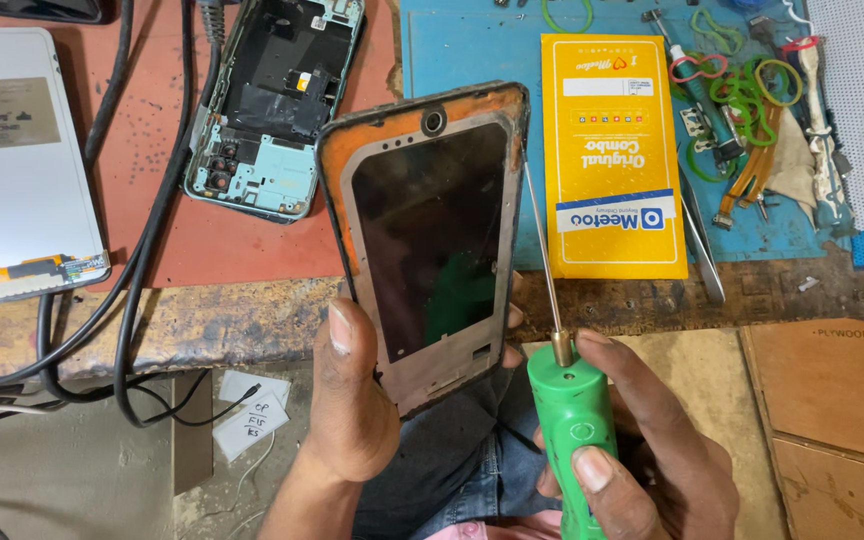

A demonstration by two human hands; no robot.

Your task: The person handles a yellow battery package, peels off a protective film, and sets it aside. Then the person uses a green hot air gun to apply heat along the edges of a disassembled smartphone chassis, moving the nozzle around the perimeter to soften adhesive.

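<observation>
Left hand: the left hand (352, 400) comes up from below, past the bench's front edge, with its thumb pressed flat on the left rim of the frame (427, 240) and its fingers wrapped behind it.
Frame: an emptied phone frame with orange rims and a dark middle, held upright and tilted a little to the right (its camera hole is at the top).
Right hand: the right hand (642, 450) is closed around the tool (572, 430), thumb lying on its green body, fingers curled round the far side.
Tool: a green handle with a brass collar; its thin metal rod runs up along the frame's right edge.
Bench: on the bench (202, 320), a yellow packet (612, 150) lies near the front edge on a blue mat (472, 50); an opened phone (272, 100) lies toward the back, and a white panel (17, 160) sits at the left edge.
</observation>
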